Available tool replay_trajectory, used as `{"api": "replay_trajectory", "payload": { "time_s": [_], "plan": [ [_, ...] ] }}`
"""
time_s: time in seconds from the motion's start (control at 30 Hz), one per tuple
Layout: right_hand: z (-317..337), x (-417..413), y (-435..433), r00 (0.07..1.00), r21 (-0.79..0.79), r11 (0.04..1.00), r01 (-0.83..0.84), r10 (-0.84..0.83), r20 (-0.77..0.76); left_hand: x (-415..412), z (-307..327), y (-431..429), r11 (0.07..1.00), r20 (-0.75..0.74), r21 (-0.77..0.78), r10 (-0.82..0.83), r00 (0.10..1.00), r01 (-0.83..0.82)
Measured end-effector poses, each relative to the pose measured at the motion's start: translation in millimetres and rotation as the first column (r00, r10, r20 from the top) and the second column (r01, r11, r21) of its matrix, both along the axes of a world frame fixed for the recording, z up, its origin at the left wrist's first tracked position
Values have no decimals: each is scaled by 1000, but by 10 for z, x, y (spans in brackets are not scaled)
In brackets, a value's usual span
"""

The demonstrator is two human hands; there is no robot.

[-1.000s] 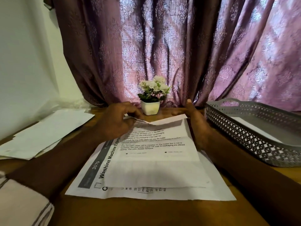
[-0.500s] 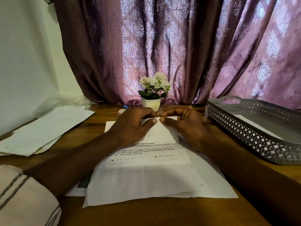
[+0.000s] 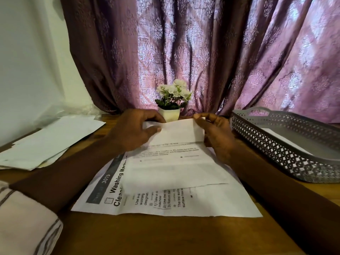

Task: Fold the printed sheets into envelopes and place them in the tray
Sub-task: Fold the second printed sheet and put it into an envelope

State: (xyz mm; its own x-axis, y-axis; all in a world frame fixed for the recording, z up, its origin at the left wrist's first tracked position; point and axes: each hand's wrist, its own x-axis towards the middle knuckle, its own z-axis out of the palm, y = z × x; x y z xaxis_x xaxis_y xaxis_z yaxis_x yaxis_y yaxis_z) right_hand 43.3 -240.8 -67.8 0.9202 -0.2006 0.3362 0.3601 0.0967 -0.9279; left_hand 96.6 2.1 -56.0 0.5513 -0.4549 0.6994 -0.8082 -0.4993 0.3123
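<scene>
A printed sheet (image 3: 174, 168) lies in front of me with its far end folded over toward me. My left hand (image 3: 132, 133) pinches the left corner of that folded flap between thumb and fingers. My right hand (image 3: 217, 133) pinches the right edge of the flap. Under it lies a second printed sheet (image 3: 165, 203) headed "Washing Machine", flat on the wooden table (image 3: 165, 236). A grey perforated tray (image 3: 287, 153) stands at the right, with a white paper (image 3: 287, 140) lying inside it.
A loose pile of white papers (image 3: 46, 144) lies at the left. A small white pot of white flowers (image 3: 171, 102) stands just beyond my hands, in front of a purple curtain (image 3: 202, 52). A white wall (image 3: 27, 61) closes the left side.
The folded flap was pressed down with both hands meeting at its middle. Now my hands have moved apart to its two ends, and the top sheet has shifted, uncovering the sheet below.
</scene>
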Motion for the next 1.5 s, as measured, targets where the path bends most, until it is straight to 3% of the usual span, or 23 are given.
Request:
{"api": "replay_trajectory", "payload": {
  "time_s": [0.1, 0.17, 0.3, 0.47, 0.6, 0.73, 0.8, 0.9, 0.97, 1.07, 1.2, 1.3, 1.4, 1.5],
  "plan": [
    [50, 26, -33, 973, 39, 995, -91, 97, -208, -82, 73, -4, 991, 427, 70, 76, 901, -117],
    [31, 46, -50, 941, 54, 988, -144, 154, -301, -119, 75, -7, 981, 530, 103, 88, 843, -167],
    [-21, 63, -59, 929, 81, 971, -225, 239, -283, -173, -17, -52, 963, 487, 201, 61, 871, -180],
    [-59, 64, -36, 982, 32, 988, -153, 156, -111, -269, -37, -93, 921, 363, 353, 30, 931, -167],
    [-62, 64, -41, 982, -108, 978, -179, 172, -72, -295, -60, -162, 938, 287, 312, 58, 956, -150],
    [-79, 48, -7, 986, -117, 980, -163, 157, -57, -300, -74, -160, 943, 107, 310, 91, 990, -120],
    [-75, 20, 29, 994, -140, 985, -101, 95, -49, -254, -60, -133, 938, 114, 326, 86, 990, -119],
    [-3, -36, 37, 998, -125, 991, -55, 50, -43, -186, -14, -98, 916, 245, 340, 131, 961, -212],
    [36, -51, 5, 999, -219, 976, -18, 10, -40, -199, 14, -103, 892, 296, 378, 139, 945, -249],
    [-30, -35, -6, 997, -505, 860, 70, -48, 57, -253, 25, -109, 840, 331, 465, 127, 935, -279],
    [-111, -29, 67, 997, -891, 449, 71, -8, 76, -263, -40, -152, 815, 225, 536, 111, 968, -218],
    [-128, -30, 150, 999, -949, 312, 50, -2, 52, -198, -183, -170, 884, -27, 459, 114, 993, -89],
    [-204, -28, 212, 996, -976, 205, -74, 56, -64, -226, -266, -205, 894, -340, 444, 113, 934, 53],
    [-218, 0, 198, 983, -983, -18, -184, -30, -183, -331, -251, -255, 777, -334, 627, 206, 920, 53]
  ]
}}
